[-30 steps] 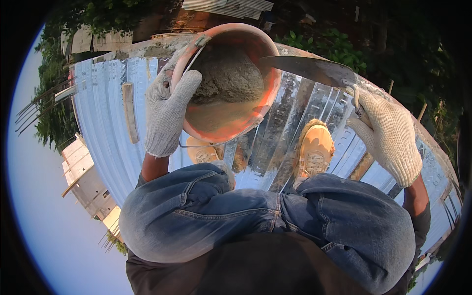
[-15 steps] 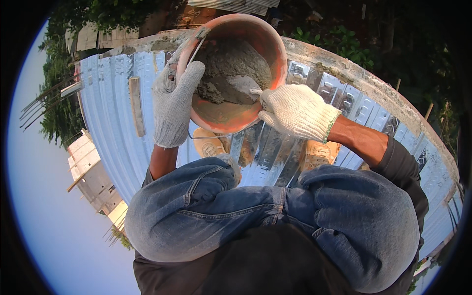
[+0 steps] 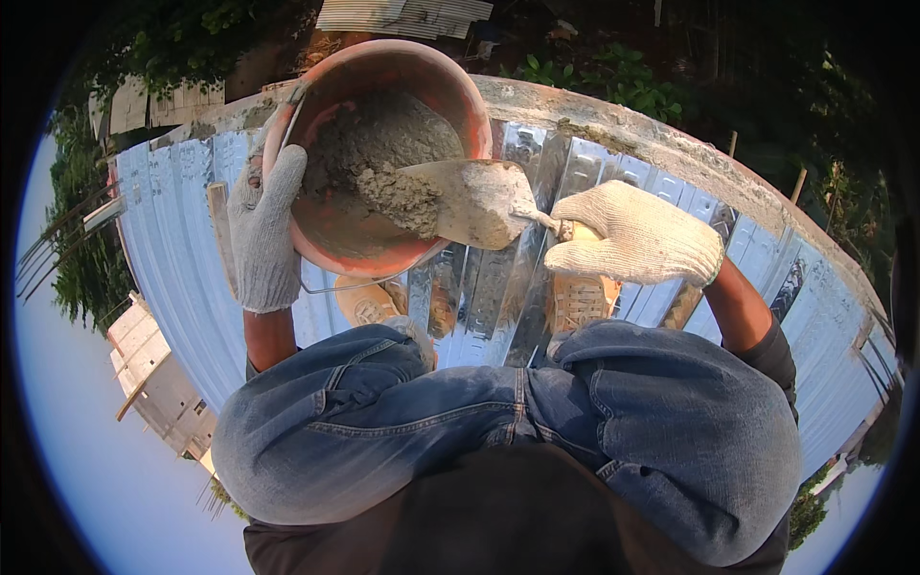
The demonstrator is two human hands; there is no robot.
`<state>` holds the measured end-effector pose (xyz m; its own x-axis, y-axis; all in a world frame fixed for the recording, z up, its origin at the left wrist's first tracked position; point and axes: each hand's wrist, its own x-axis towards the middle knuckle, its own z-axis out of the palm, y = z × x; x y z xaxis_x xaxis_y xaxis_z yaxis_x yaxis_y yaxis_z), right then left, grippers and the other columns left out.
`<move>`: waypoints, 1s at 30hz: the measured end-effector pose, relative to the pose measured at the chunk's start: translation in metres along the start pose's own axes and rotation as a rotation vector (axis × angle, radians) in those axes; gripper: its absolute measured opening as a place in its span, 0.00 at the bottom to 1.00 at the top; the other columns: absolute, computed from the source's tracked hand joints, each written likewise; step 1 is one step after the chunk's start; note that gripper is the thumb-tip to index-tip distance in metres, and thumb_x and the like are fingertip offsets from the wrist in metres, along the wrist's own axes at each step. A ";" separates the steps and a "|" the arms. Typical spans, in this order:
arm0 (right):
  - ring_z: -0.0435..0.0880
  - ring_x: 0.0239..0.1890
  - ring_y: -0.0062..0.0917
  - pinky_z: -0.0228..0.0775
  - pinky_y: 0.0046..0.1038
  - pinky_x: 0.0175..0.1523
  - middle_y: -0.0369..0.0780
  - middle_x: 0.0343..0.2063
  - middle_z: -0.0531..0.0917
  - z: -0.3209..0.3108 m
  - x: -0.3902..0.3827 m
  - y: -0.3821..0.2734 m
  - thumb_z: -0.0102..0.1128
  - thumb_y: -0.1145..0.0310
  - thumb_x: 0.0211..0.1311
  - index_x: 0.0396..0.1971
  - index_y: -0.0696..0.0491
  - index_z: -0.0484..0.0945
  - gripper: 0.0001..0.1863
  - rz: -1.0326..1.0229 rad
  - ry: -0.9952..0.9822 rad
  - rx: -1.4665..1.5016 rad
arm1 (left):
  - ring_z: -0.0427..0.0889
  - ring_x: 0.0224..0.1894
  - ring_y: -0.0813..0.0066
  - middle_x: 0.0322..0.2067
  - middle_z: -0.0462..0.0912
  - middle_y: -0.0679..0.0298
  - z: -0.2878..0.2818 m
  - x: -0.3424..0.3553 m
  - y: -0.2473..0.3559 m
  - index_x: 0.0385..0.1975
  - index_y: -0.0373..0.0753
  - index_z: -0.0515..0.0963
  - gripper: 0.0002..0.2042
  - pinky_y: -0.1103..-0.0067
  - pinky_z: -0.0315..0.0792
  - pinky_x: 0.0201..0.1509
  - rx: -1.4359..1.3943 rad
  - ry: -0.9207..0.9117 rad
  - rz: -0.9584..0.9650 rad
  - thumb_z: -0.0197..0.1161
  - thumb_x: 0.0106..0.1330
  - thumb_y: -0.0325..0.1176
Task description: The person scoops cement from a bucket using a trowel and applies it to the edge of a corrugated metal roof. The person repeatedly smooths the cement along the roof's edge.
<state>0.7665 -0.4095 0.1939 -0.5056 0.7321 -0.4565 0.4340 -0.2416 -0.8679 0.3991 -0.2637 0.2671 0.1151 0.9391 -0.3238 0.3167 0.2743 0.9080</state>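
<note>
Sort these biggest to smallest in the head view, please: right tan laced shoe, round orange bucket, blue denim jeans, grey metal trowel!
Blue denim jeans
Round orange bucket
Grey metal trowel
Right tan laced shoe, partly hidden

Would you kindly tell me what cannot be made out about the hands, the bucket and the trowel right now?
Head view:
- Left hand: fingertips hidden behind the bucket.
- Trowel: handle mostly covered by the right hand; blade tip hidden under mortar.
- Bucket's underside: hidden by its own walls.
- Building at far left: too small for fine detail.
</note>
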 end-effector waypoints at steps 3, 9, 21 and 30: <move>0.81 0.33 0.29 0.77 0.40 0.43 0.41 0.29 0.85 -0.025 -0.041 0.000 0.76 0.41 0.74 0.41 0.55 0.88 0.27 0.234 0.104 -0.122 | 0.84 0.71 0.67 0.72 0.84 0.56 -0.018 0.004 -0.012 0.79 0.34 0.77 0.31 0.69 0.76 0.77 0.035 0.060 0.033 0.72 0.82 0.42; 0.89 0.35 0.38 0.81 0.45 0.45 0.45 0.32 0.88 -0.049 -0.100 0.037 0.77 0.48 0.72 0.44 0.54 0.88 0.22 0.489 0.441 -0.507 | 0.83 0.70 0.67 0.71 0.84 0.57 -0.013 0.009 -0.010 0.79 0.34 0.78 0.30 0.70 0.75 0.78 0.032 0.030 0.024 0.72 0.82 0.42; 0.97 0.41 0.41 0.91 0.40 0.45 0.49 0.41 0.92 -0.002 -0.088 0.064 0.73 0.77 0.62 0.73 0.65 0.75 0.37 0.497 0.133 -1.204 | 0.84 0.71 0.65 0.73 0.83 0.54 -0.011 0.012 -0.002 0.80 0.30 0.74 0.35 0.67 0.75 0.79 0.148 -0.040 0.040 0.73 0.81 0.46; 0.95 0.39 0.45 0.90 0.43 0.46 0.49 0.38 0.91 -0.032 -0.137 0.075 0.73 0.77 0.63 0.57 0.59 0.85 0.21 0.122 0.363 -1.283 | 0.81 0.74 0.65 0.74 0.82 0.54 -0.007 0.006 0.002 0.81 0.29 0.73 0.35 0.67 0.72 0.81 0.146 -0.044 0.031 0.72 0.81 0.45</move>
<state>0.8922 -0.5077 0.1974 -0.2756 0.9237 -0.2661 0.9514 0.3017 0.0622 0.3938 -0.2560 0.2688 0.1676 0.9358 -0.3103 0.4453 0.2089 0.8707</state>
